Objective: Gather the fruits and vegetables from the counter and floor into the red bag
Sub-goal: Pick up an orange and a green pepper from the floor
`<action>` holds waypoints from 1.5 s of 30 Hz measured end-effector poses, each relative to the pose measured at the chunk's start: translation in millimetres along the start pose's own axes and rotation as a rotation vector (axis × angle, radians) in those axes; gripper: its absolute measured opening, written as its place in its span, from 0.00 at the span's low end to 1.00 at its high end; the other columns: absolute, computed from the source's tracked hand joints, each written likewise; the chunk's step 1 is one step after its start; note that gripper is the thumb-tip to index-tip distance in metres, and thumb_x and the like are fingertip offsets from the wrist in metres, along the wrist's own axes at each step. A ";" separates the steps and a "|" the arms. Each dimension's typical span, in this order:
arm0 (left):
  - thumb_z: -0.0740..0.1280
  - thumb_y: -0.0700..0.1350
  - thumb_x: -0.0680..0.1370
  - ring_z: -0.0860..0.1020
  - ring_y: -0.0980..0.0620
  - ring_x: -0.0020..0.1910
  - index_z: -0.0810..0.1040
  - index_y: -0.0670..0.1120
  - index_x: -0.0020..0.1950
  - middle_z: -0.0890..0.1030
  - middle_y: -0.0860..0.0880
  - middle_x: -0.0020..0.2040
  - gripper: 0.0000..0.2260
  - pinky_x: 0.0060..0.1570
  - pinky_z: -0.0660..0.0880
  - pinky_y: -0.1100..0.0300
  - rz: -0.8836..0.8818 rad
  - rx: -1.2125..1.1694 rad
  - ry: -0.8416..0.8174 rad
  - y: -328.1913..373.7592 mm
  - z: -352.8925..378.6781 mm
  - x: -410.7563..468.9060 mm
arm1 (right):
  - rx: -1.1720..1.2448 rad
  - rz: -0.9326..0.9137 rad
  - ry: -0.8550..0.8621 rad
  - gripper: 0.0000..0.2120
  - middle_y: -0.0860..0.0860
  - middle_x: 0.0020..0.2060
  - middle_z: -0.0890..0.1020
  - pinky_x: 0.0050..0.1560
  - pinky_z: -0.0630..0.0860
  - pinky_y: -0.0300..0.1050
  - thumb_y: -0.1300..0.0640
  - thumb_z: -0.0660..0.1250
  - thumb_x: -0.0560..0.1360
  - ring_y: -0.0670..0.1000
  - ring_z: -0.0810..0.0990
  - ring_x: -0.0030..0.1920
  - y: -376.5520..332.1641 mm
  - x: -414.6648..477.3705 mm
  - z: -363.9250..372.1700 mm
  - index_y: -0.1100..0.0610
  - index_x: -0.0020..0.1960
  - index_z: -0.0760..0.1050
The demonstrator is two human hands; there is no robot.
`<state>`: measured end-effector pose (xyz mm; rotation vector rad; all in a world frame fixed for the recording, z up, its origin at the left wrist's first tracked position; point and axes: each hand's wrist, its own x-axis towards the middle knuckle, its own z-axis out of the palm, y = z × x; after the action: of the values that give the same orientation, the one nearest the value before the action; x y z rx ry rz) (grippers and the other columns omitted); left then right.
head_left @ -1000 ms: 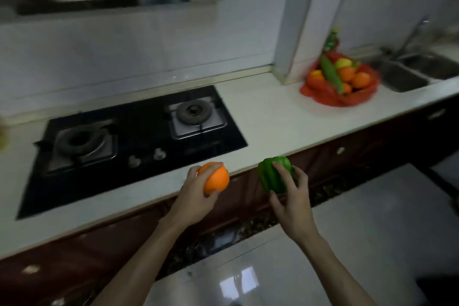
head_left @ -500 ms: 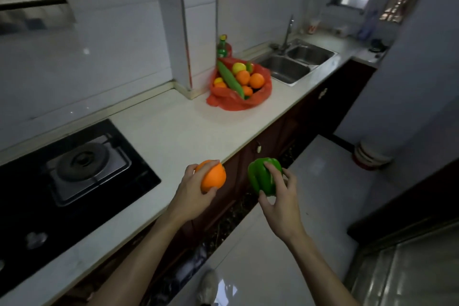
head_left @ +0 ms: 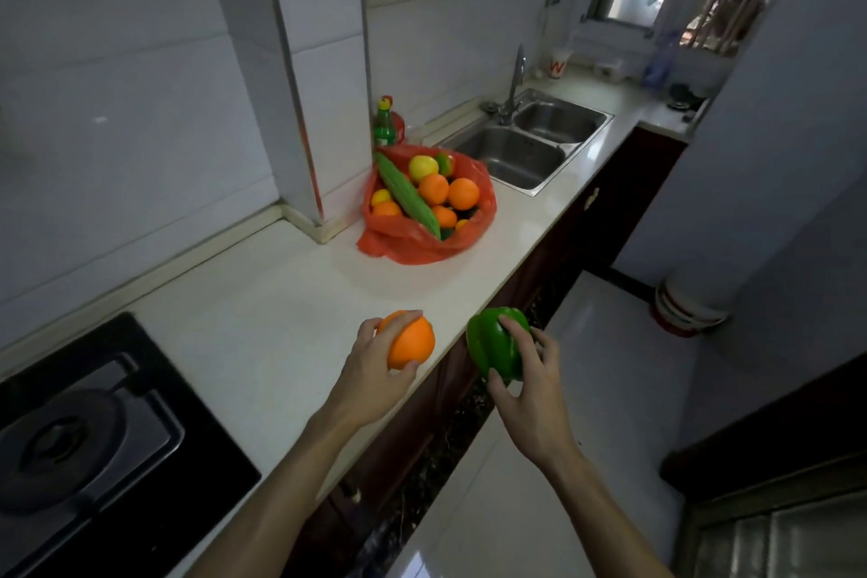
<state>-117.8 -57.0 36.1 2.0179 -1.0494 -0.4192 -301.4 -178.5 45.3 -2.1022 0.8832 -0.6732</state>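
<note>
A person's left hand [head_left: 375, 366] grips an orange [head_left: 410, 340] above the white bench [head_left: 262, 310], while the right hand [head_left: 528, 394] clasps a green pepper [head_left: 492, 345] just past its edge. The red bag [head_left: 424, 244], already heaped with produce, sits farther along the bench ahead, slightly nearer the left hand. No legible labels.
</note>
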 end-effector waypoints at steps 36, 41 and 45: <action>0.70 0.45 0.74 0.70 0.49 0.62 0.66 0.59 0.70 0.69 0.48 0.63 0.27 0.60 0.66 0.60 -0.230 0.103 0.272 30.2 128.5 357.2 | 0.106 -0.232 -0.285 0.35 0.51 0.68 0.59 0.64 0.74 0.46 0.63 0.69 0.73 0.53 0.67 0.65 163.8 443.8 -40.0 0.38 0.71 0.60; 0.70 0.43 0.73 0.70 0.53 0.62 0.66 0.59 0.70 0.69 0.50 0.63 0.28 0.62 0.64 0.63 -0.255 0.073 0.311 12.5 129.0 383.9 | 0.067 -0.292 -0.375 0.34 0.52 0.69 0.59 0.62 0.75 0.55 0.62 0.69 0.72 0.58 0.66 0.68 152.2 511.0 -3.6 0.40 0.71 0.60; 0.69 0.44 0.73 0.67 0.58 0.64 0.65 0.62 0.70 0.68 0.50 0.65 0.29 0.64 0.61 0.66 -0.306 0.039 0.347 1.3 128.9 394.6 | 0.044 -0.330 -0.446 0.35 0.52 0.70 0.59 0.64 0.74 0.56 0.62 0.69 0.71 0.57 0.64 0.69 138.5 547.7 28.5 0.38 0.70 0.61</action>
<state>40.9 -437.1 -15.5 2.1947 -0.5433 -0.1928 9.0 -650.4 14.2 -2.2534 0.2769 -0.3531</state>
